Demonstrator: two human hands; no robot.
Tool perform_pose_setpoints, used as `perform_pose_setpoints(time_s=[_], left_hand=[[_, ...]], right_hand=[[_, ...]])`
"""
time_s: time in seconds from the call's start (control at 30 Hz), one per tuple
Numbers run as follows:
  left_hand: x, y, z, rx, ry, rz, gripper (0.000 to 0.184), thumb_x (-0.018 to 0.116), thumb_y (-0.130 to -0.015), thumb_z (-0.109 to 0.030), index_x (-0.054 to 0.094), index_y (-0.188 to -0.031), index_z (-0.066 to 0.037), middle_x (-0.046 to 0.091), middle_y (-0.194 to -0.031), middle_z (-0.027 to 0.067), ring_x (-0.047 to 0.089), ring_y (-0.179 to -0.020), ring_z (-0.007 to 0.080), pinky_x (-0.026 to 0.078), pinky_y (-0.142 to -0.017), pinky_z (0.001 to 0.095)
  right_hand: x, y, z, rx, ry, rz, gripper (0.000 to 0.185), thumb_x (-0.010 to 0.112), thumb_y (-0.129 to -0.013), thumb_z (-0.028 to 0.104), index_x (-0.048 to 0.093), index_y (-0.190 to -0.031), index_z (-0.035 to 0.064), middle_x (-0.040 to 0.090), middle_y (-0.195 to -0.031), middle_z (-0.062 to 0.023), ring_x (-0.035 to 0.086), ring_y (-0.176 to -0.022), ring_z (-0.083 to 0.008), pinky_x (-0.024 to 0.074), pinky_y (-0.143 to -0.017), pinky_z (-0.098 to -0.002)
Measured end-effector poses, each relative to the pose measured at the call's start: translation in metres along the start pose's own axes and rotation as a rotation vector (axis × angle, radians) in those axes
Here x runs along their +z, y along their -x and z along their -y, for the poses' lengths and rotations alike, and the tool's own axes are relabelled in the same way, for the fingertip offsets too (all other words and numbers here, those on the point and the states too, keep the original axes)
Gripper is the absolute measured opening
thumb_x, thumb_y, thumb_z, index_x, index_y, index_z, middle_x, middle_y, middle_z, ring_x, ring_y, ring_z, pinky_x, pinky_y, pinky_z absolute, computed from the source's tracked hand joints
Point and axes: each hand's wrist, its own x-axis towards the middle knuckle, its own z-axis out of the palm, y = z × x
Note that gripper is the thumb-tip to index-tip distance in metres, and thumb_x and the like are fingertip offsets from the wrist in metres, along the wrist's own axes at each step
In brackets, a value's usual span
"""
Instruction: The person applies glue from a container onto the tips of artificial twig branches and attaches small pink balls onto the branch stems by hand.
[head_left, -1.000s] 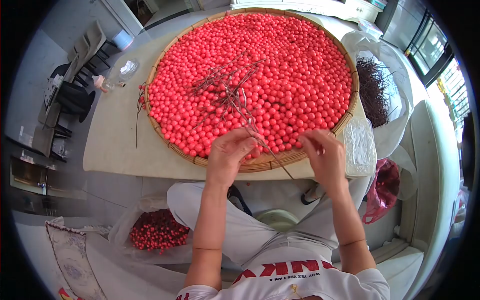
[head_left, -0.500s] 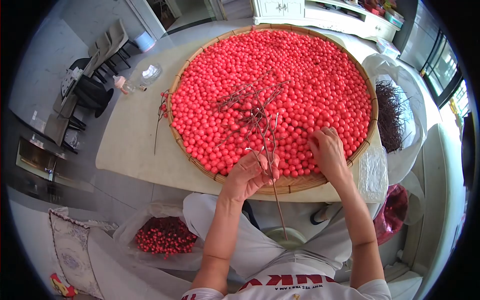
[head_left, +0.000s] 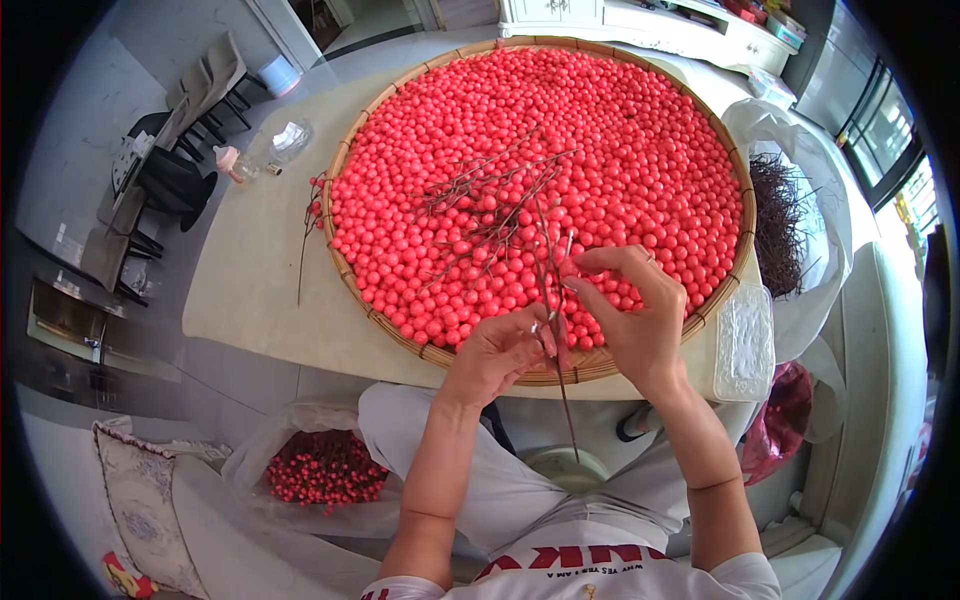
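My left hand [head_left: 503, 352] is closed round a thin brown artificial twig [head_left: 567, 408] at the near rim of the tray. The twig's bare forks point away from me and its stem hangs down over my lap. Between thumb and index finger, my right hand [head_left: 645, 318] pinches a red berry bead [head_left: 569, 268] beside one fork tip; whether the bead touches the tip I cannot tell. Beneath both hands spreads a wide round bamboo tray [head_left: 352, 272] filled with loose red beads [head_left: 640, 150]. Several more bare twigs [head_left: 500, 190] lie on the beads.
The tray stands on a pale-covered table [head_left: 250, 270]. A berry twig [head_left: 304, 250], a baby bottle [head_left: 232, 162] and a clear container [head_left: 290, 142] lie to its left. Bags hold red-berry twigs [head_left: 325, 470] at lower left and dark twigs [head_left: 775, 225] at right. A pale bowl [head_left: 560, 468] sits below.
My right hand has come up from the beads and moved left to the twig's forks, a red bead now in its fingers. My left hand keeps its hold on the twig.
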Motion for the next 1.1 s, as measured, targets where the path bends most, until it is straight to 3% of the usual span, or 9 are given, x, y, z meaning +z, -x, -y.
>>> perform_pose_setpoints(time_s=[0.13, 0.33, 0.5, 0.63, 0.83, 0.97, 1.1], left_hand=[[0.0, -0.003, 0.003, 0.056, -0.029, 0.079, 0.007, 0.056, -0.088, -0.007, 0.059, -0.09, -0.001, 0.052, -0.1, 0.0121, 0.059, -0.081, 0.023, 0.049, -0.072, 0.0273], [0.006, -0.001, 0.001, 0.011, -0.068, 0.011, 0.013, 0.06, -0.085, -0.011, 0.059, -0.079, 0.0, 0.051, -0.101, 0.0151, 0.058, -0.08, 0.0259, 0.049, -0.07, 0.0333], [0.006, 0.0, -0.001, 0.033, -0.049, 0.008, 0.01, 0.059, -0.086, -0.009, 0.059, -0.083, 0.0, 0.052, -0.1, 0.0139, 0.058, -0.079, 0.0242, 0.049, -0.068, 0.0314], [0.009, 0.002, -0.007, 0.047, -0.049, -0.159, 0.008, 0.058, -0.086, -0.007, 0.059, -0.088, 0.0, 0.054, -0.1, 0.0121, 0.058, -0.076, 0.0211, 0.049, -0.065, 0.0273], [0.015, 0.001, 0.001, 0.108, -0.185, -0.31, 0.006, 0.057, -0.086, -0.003, 0.058, -0.091, 0.0, 0.055, -0.101, 0.0107, 0.058, -0.075, 0.0182, 0.048, -0.063, 0.0235], [0.02, 0.0, 0.001, 0.156, -0.246, -0.327, 0.009, 0.055, -0.086, 0.0, 0.057, -0.095, 0.0, 0.057, -0.091, 0.0081, 0.058, -0.074, 0.0145, 0.048, -0.064, 0.0236], [0.03, 0.0, -0.002, 0.166, -0.286, -0.349, 0.01, 0.056, -0.086, 0.001, 0.057, -0.095, 0.001, 0.056, -0.09, 0.0073, 0.057, -0.072, 0.0132, 0.048, -0.063, 0.0219]], right_hand=[[0.002, -0.001, -0.005, -0.223, 0.184, -0.055, 0.02, 0.071, -0.067, -0.002, 0.065, -0.085, 0.0031, 0.063, -0.078, -0.0043, 0.057, -0.07, -0.0159, 0.0466, -0.066, -0.0247], [0.0, -0.004, -0.004, -0.173, 0.186, -0.041, 0.019, 0.069, -0.07, -0.003, 0.065, -0.088, 0.0003, 0.064, -0.082, -0.0039, 0.056, -0.075, -0.0114, 0.0439, -0.068, -0.022], [-0.002, -0.01, -0.004, 0.053, 0.011, -0.089, 0.018, 0.069, -0.072, -0.001, 0.065, -0.089, 0.0012, 0.064, -0.084, -0.0051, 0.057, -0.073, -0.0132, 0.0453, -0.07, -0.0224], [-0.021, -0.012, -0.01, 0.557, -0.78, 0.003, 0.02, 0.066, -0.077, -0.001, 0.062, -0.096, -0.0025, 0.064, -0.086, -0.0076, 0.057, -0.075, -0.0122, 0.046, -0.069, -0.021], [-0.027, 0.014, -0.012, 0.612, -0.864, 0.127, 0.022, 0.063, -0.081, -0.001, 0.059, -0.101, -0.0052, 0.063, -0.09, -0.0105, 0.058, -0.079, -0.0126, 0.0472, -0.069, -0.0193], [-0.018, 0.034, -0.003, 0.433, -0.673, 0.169, 0.021, 0.061, -0.082, -0.001, 0.058, -0.103, -0.0057, 0.063, -0.093, -0.0114, 0.059, -0.081, -0.0131, 0.0493, -0.072, -0.0198], [-0.01, 0.039, -0.002, 0.405, -0.692, 0.157, 0.021, 0.06, -0.083, -0.002, 0.057, -0.103, -0.0061, 0.063, -0.093, -0.012, 0.06, -0.083, -0.014, 0.0503, -0.074, -0.0214]])
